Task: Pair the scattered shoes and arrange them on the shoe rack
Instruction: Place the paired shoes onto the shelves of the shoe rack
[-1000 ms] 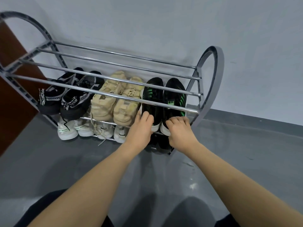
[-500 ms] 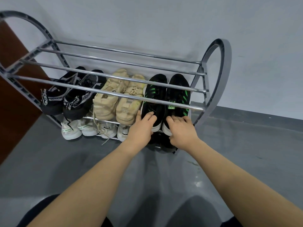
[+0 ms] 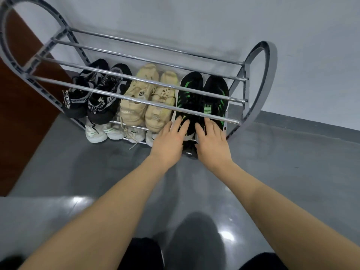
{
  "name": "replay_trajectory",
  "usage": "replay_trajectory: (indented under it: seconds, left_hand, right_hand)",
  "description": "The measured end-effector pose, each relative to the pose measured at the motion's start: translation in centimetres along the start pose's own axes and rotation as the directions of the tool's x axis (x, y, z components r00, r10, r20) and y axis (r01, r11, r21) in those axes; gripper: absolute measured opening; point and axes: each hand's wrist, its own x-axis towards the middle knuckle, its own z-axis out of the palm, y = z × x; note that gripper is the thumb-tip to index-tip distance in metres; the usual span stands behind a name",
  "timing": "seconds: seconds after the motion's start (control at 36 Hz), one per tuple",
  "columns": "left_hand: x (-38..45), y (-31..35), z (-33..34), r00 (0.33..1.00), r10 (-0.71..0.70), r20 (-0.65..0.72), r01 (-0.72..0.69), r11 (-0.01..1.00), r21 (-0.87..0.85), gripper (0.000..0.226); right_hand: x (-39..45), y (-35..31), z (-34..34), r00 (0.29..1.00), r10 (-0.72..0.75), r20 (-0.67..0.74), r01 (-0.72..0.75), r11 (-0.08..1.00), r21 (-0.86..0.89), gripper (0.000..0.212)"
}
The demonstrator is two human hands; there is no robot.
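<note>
Shoe rack (image 3: 259,78), metal, against the wall. Middle tier, at the rack's right end: black-and-green pair (image 3: 202,98), side by side. Left hand (image 3: 169,145) and right hand (image 3: 212,143) both flat, fingers straight, resting on the pair's heels. Beige pair (image 3: 148,100) mid-rack; black-and-white pair (image 3: 93,98) at the rack's left end.

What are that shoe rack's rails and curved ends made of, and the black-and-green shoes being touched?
The shoe rack's thin rails look like chromed metal tube: bright, mirror-like streaks. Its curved grey end frames look matte, perhaps plastic or painted metal. The black-and-green shoes appear to be knit fabric with white rubbery soles, going by the soft, dull surface.
</note>
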Motion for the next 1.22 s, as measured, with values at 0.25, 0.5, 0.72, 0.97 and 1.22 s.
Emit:
replay_trajectory:
  seconds: [0.25,0.5,0.72,0.97,1.22]
  left_hand:
    - [-8.5,0.8,-9.2,0.986,-0.136,0.097,0.138,0.99,-0.013,0.041]
    - [-17.3,1.3,-19.2,0.947,-0.297,0.123,0.309,0.945,-0.104,0.029]
    - [-23.4,-0.3,-24.7,0.926,-0.354,0.13,0.366,0.927,-0.083,0.026]
    - [-29.7,-3.6,-25.4,0.941,-0.299,0.159,0.311,0.949,-0.054,0.027]
    - [-38.1,-7.5,-25.1,0.969,-0.181,0.171,0.192,0.98,-0.055,0.026]
  right_hand:
    - [-3.5,-4.1,-9.3,0.983,-0.027,0.183,0.018,0.999,0.05,0.038]
    - [-8.3,-9.3,-18.2,0.951,-0.149,0.271,0.121,0.986,0.117,0.027]
    - [-12.2,-14.8,-22.4,0.922,-0.21,0.325,0.185,0.977,0.107,0.027]
    - [-15.8,-20.5,-22.3,0.905,-0.215,0.366,0.163,0.972,0.167,0.027]
    - [-22.9,-28.1,-21.2,0.927,-0.127,0.353,0.055,0.976,0.209,0.027]
